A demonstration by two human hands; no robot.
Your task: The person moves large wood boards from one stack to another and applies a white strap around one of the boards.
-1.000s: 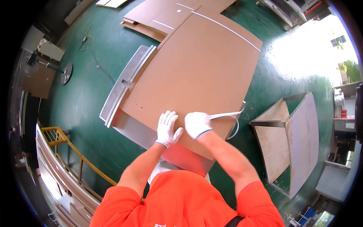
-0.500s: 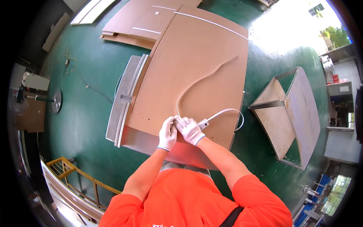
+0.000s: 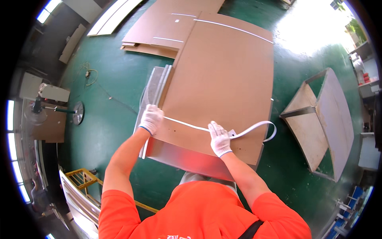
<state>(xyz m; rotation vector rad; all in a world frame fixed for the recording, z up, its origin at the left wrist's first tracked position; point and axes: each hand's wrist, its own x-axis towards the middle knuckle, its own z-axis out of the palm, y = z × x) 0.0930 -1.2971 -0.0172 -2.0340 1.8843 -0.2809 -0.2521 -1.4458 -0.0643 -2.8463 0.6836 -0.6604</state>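
Observation:
A white packing strap (image 3: 185,123) runs across the near part of a brown cardboard sheet (image 3: 223,79). My left hand (image 3: 152,118), in a white knit glove, is closed on the strap at the sheet's left edge. Toward the right, my gloved right hand (image 3: 219,140) lies over the strap with its fingers stretched out. A small white buckle (image 3: 232,134) shows partly beside that hand; the rest is hidden. From the buckle, a loose loop of strap (image 3: 270,129) bends out past the right edge. Shiny silver panels (image 3: 187,157) show beneath the sheet.
Grey metal profiles (image 3: 161,85) lie along the stack's left side. Another strapped brown stack (image 3: 159,24) is beyond it. A metal-framed box (image 3: 318,115) stands on the green floor to the right. A yellow frame (image 3: 81,177) and a pedestal fan (image 3: 78,112) are at left.
My hands have moved apart, the left going left to the sheet's edge. The strap's wavy free end has gone from the sheet; the strap now runs nearly straight between my hands.

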